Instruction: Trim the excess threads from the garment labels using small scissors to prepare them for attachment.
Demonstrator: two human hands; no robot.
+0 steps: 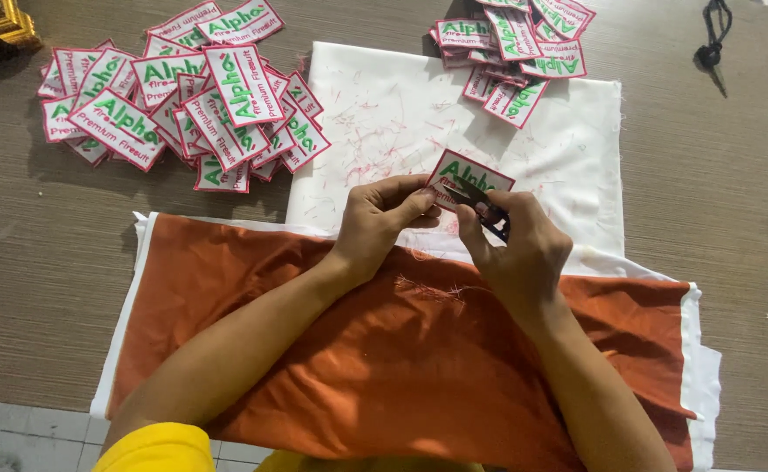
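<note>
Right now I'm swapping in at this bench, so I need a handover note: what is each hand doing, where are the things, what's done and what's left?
Left hand: pinches the patch at its left edge.
Right hand: holds the snips against the patch's lower edge.
Patch is over the white cloth, which is strewn with thread trimmings; orange cloth lies under the forearms.
Big pile sits at left, small pile at top right.
Which pile is trimmed cannot be told; the held patch is in work.
</note>
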